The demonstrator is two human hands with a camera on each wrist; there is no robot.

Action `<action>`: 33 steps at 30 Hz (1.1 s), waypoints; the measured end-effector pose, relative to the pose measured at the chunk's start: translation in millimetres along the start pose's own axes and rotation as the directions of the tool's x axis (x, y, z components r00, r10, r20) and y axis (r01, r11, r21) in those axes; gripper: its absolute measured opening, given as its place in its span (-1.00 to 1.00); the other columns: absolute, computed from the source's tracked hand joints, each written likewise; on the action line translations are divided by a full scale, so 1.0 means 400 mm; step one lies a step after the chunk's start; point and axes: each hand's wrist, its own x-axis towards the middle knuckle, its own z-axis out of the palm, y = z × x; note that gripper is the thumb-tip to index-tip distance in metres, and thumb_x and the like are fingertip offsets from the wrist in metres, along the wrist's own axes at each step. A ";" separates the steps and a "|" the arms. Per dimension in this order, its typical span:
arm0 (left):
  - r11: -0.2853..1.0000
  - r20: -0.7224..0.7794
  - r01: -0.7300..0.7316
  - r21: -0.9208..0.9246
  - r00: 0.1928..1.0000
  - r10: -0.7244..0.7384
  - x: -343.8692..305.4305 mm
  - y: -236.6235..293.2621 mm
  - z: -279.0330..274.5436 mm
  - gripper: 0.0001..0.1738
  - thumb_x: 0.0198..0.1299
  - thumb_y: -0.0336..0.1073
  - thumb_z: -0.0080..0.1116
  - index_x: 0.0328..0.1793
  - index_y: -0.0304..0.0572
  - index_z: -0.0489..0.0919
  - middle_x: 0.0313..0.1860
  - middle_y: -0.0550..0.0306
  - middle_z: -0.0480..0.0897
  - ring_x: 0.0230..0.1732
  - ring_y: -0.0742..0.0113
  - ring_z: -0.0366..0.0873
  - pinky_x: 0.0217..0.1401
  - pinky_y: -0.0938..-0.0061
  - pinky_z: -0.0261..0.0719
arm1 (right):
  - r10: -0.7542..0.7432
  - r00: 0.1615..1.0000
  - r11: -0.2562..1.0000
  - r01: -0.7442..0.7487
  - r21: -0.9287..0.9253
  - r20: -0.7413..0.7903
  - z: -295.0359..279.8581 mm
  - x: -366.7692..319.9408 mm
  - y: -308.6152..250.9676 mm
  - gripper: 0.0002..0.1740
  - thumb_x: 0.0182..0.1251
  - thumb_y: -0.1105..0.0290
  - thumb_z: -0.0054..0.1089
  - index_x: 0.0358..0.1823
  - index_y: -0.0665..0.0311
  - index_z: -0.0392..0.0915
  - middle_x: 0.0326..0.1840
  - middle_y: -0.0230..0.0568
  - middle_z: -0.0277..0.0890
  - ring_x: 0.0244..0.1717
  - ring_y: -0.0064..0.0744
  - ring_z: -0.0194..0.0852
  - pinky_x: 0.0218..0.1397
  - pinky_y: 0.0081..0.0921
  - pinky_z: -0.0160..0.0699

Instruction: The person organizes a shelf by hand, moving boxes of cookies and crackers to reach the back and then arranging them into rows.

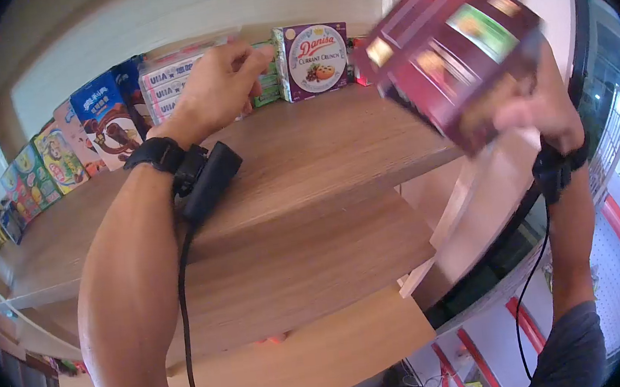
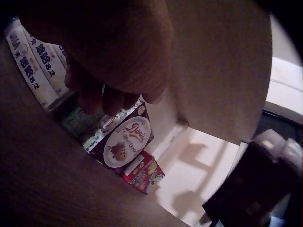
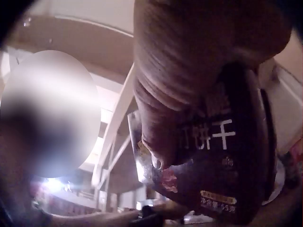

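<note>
My right hand [image 1: 543, 112] grips dark maroon biscuit boxes [image 1: 447, 58], raised above the right end of the shelf and blurred in the head view. In the right wrist view the thumb presses against a dark biscuit box [image 3: 213, 175] with pale printed characters. My left hand [image 1: 219, 86], holding nothing, hovers with loosely bent fingers before the UHA packs [image 1: 166, 80] and the green packs [image 1: 267, 85]. Right of it stands a purple Danisa currant crunch box [image 1: 315, 61], upright against the back. In the left wrist view that hand partly covers the green packs.
A wooden shelf [image 1: 305, 148] carries a row of boxes along its back, with a blue biscuit box [image 1: 105, 113] and a yellow-green box [image 1: 60, 155] toward the left. A red box [image 2: 144, 175] stands beside the Danisa box. Below is another wooden shelf [image 1: 318, 268].
</note>
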 end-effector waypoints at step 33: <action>0.976 0.133 0.012 0.216 0.990 -0.041 0.050 -0.092 -0.015 -0.44 0.60 0.24 0.09 0.00 -0.16 0.70 -0.35 0.21 0.73 -0.42 0.47 0.65 -0.38 0.49 0.58 | -0.126 0.962 0.664 0.262 -0.700 0.241 0.139 -0.010 0.145 -0.20 0.38 -0.09 0.48 0.48 0.25 0.48 0.35 0.06 0.59 0.34 0.14 0.57 0.37 -0.11 0.56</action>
